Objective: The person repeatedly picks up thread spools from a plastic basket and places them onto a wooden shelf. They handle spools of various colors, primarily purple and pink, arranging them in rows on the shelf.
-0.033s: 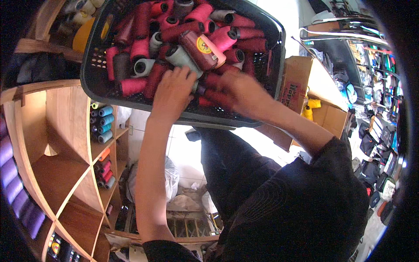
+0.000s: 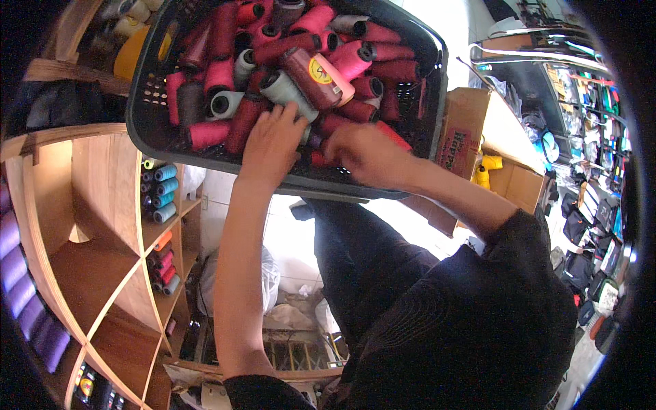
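A black plastic basket (image 2: 141, 130) is heaped with thread spools in red, pink, dark red and grey. My left hand (image 2: 268, 147) reaches over the near rim, fingers bent and a little apart, its fingertips against a pale grey-green spool (image 2: 285, 92). Just right of it, my right hand (image 2: 369, 154) is curled and slightly blurred above the near part of the heap; its fingertips are hidden, and so is anything in them. A bright red spool (image 2: 394, 135) shows beside its knuckles. On top lies a wrapped dark red spool (image 2: 307, 75) with a yellow round label.
Wooden cubby shelves (image 2: 102, 266) stand at the left, holding blue spools (image 2: 165, 186), red spools (image 2: 164, 266) and purple spools (image 2: 27, 301). A cardboard box (image 2: 468, 130) with yellow spools (image 2: 483, 176) stands right of the basket. Wrapped white plastic (image 2: 268, 273) lies below.
My right hand has shifted left and slightly nearer to me, uncovering the bright red spool and part of a dark red one. My left hand stays almost in place.
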{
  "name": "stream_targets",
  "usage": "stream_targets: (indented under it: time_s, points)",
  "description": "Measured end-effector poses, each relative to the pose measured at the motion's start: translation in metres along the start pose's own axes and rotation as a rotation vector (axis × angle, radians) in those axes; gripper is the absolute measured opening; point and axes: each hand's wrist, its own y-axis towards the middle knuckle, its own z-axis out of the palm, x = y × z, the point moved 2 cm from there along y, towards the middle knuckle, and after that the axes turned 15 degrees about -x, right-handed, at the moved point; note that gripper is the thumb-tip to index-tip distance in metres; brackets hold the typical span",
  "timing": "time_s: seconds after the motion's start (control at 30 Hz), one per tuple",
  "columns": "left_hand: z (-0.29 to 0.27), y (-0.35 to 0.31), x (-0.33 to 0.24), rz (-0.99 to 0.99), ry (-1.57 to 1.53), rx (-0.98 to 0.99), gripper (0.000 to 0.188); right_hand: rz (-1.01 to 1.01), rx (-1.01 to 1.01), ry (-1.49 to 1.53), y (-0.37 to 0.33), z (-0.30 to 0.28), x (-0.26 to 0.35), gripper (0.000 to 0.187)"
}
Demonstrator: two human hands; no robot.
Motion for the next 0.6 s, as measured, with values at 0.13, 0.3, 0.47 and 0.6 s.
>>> stream_targets:
  time_s: [0.13, 0.3, 0.47, 0.6]
  points:
    - [0.015, 0.019, 0.008, 0.020, 0.258, -0.068, 0.066, -0.044, 0.300, -0.062, 0.010, 0.061, -0.048, 0.035]
    - [0.053, 0.010, 0.018, -0.026, 0.496, -0.090, 0.074, -0.245, 0.400, -0.566, 0.011, 0.041, -0.023, 0.039]
    - [0.027, 0.016, 0.006, -0.158, 0.300, 0.061, 0.071, -0.298, 0.409, -0.640, 0.022, 0.059, -0.018, 0.035]
    - [0.041, 0.019, 0.009, -0.104, 0.239, -0.101, 0.070, -0.425, 0.403, -0.690, 0.035, 0.100, -0.056, 0.028]
